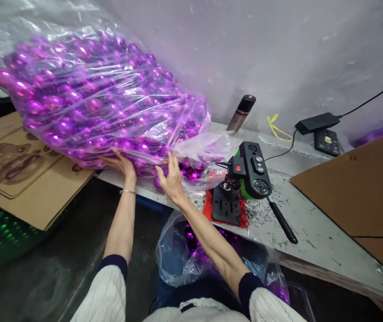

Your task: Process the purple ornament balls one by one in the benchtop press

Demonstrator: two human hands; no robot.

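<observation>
A large clear plastic bag [111,98] full of shiny purple balls lies across the table's left part, its mouth toward the right. My left hand [125,166] presses against the bag's near lower side, fingers stretched out and partly under the plastic. Nearer the bag's mouth, my right hand [172,179] rests on the film with its fingers spread. Loose purple balls [193,174] show at the mouth, just beyond my right hand. To the right of them stands a small black bench machine [253,170] with a lever handle [282,222] and a red switch.
A spray can [241,114], a yellow tie [277,129] and a power adapter [317,123] are along the wall. Cardboard boxes flank both sides, one at right [359,188]. Dark scraps litter the table [307,223]. Another plastic bag [174,255] with purple pieces is at my lap.
</observation>
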